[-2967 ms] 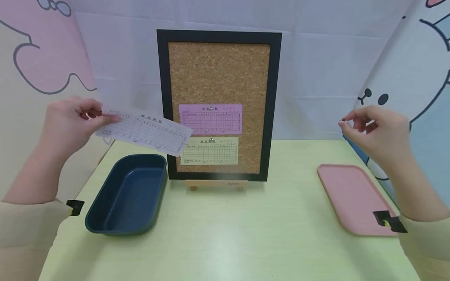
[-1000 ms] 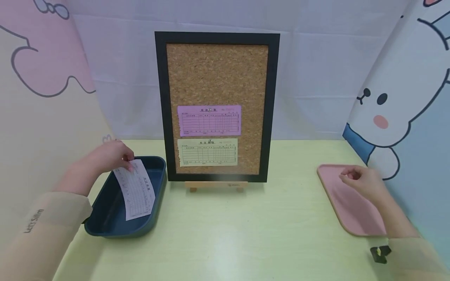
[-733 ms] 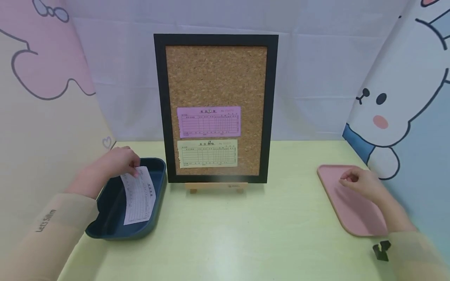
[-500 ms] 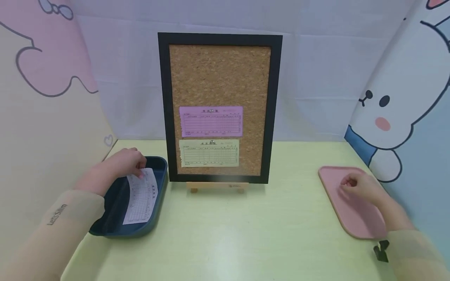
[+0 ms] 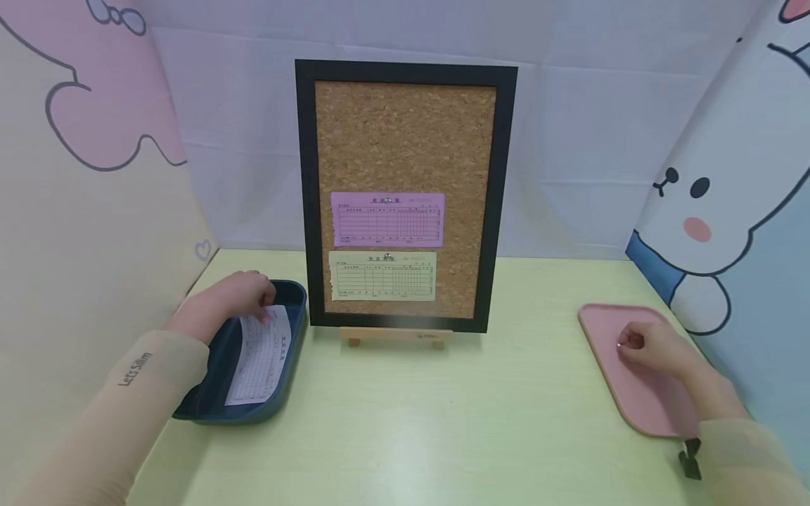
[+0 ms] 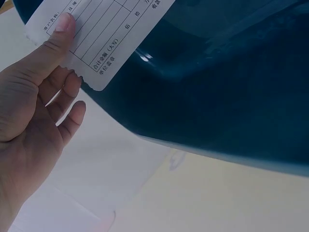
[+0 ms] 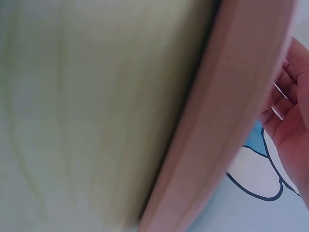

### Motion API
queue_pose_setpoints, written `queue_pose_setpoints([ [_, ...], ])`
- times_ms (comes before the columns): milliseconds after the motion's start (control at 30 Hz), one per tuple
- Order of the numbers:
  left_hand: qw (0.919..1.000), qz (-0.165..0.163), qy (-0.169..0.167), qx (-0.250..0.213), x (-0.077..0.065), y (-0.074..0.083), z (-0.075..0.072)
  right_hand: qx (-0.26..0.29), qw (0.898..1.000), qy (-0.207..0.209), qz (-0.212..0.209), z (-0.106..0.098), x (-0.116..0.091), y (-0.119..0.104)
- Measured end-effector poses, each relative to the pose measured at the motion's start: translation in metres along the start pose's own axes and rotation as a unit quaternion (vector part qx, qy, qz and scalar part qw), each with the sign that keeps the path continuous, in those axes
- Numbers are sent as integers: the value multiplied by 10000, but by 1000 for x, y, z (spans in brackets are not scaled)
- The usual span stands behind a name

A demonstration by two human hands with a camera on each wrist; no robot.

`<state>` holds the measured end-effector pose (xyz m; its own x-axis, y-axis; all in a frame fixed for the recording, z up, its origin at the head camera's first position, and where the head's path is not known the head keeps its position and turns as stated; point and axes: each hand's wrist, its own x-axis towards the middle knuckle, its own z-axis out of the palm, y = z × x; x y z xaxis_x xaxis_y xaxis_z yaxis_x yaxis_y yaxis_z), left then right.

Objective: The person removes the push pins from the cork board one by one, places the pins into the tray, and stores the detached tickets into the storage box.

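Note:
My left hand pinches a white receipt slip at one end, thumb on its printed side. The slip hangs at a slant within the dark blue tray; in the left wrist view the slip overlaps the tray's rim. My right hand is low over the pink tray, thumb and forefinger together on a small shiny thumbtack. The right wrist view shows my right hand partly hidden behind the tray's edge.
A black-framed corkboard stands on a small wooden easel at the back. A purple slip and, below it, a yellow slip are pinned to it. Printed cloth walls surround the pale table.
My left hand has lowered the white slip from in front of the corkboard into the blue tray. My right hand has come down over the pink tray. The head view has shifted slightly.

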<state>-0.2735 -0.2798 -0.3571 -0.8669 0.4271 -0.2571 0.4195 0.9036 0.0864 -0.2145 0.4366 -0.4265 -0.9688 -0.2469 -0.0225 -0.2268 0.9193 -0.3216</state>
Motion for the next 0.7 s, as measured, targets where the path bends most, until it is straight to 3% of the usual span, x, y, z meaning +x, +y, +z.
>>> queue_pose_setpoints([
  [533,9996,-153,-189,-170,2,-8,14,95,9996,246,-121,1,-3,6],
  [700,9991,-284,-27,-322,-2,-7,13,286,9992,242,-147,1,-7,6],
])
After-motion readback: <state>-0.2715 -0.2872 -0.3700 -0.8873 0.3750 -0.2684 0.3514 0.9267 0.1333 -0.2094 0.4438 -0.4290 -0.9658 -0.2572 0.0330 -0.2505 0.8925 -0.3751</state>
